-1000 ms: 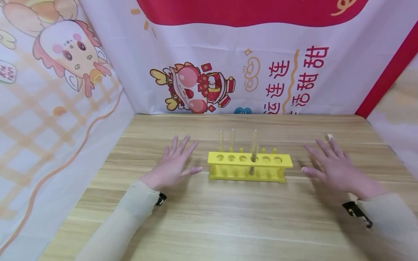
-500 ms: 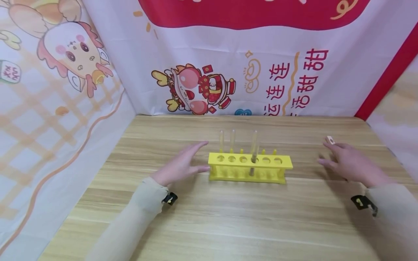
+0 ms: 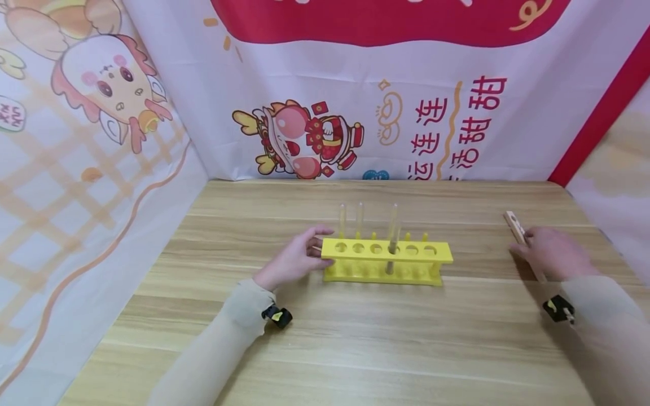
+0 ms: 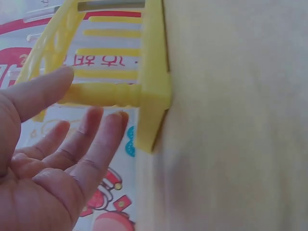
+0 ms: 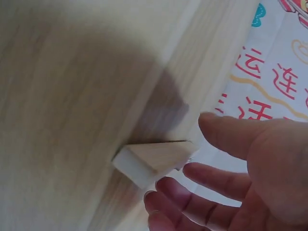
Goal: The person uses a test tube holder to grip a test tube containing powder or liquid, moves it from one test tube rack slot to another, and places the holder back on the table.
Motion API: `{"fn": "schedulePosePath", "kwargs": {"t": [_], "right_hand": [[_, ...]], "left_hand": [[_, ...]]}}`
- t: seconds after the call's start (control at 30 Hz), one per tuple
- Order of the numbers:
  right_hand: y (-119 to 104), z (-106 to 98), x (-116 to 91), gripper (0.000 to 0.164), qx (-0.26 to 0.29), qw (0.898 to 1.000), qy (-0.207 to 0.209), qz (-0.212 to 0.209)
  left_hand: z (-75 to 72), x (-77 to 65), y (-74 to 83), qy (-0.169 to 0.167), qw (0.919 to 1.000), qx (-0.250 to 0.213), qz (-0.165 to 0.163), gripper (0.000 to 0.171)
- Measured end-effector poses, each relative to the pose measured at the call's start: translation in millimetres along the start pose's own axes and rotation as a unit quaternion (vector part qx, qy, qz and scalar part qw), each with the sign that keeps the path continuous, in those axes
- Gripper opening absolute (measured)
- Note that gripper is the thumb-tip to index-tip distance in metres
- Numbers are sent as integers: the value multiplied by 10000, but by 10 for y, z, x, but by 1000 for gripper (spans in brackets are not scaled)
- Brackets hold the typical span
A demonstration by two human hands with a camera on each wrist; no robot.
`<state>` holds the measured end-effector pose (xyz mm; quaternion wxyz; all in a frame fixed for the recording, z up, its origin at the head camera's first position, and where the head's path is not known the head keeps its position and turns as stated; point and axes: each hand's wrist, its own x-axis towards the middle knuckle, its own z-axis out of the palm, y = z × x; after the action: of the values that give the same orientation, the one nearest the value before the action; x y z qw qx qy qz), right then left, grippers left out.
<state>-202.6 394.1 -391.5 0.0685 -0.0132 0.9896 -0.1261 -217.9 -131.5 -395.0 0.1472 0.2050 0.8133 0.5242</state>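
Note:
A yellow test tube rack (image 3: 355,257) stands upright on the table. Around its left end is my left hand (image 3: 297,256), with the thumb in front and the fingers toward the back. The left wrist view shows its thumb (image 4: 45,94) overlapping the rack's end post (image 4: 103,94), the loosely bent fingers apart from the post. At the right lies a wooden test tube clamp (image 3: 515,225). My right hand (image 3: 558,254) is over it, partly hiding it. From the right wrist, the clamp's end (image 5: 161,156) shows by the curved fingertips, with thumb and fingers spread apart.
Two clear test tubes (image 3: 342,220) sit over pegs at the rack's back left. Another tube (image 3: 393,225) rises from a hole right of the middle, its lower part greyish. A printed cloth (image 3: 315,67) hangs behind the wood-grain table (image 3: 386,344).
My left hand has moved right to the rack's left end, its spread fingers now bent. My right hand has drawn back over the clamp with its fingers curving in, uncovering the far end.

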Motion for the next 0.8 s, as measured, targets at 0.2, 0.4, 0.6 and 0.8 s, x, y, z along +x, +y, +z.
{"fn": "schedulePosePath", "kwargs": {"t": [0.2,0.4,0.6,0.8], "right_hand": [[55,27,-4,35,130,9997,-57,220],[120,58,-4,27,108,9996,190,182],[173,62,21,31,160,9991,285,274],[208,59,48,40,146,9984,364,401]], "left_hand": [[54,-4,-68,47,9996,289,32,36],[74,-12,-83,67,9981,591,133,22],[81,-7,-83,21,9979,626,139,23],[94,-5,-72,-110,9987,503,29,24]]}}
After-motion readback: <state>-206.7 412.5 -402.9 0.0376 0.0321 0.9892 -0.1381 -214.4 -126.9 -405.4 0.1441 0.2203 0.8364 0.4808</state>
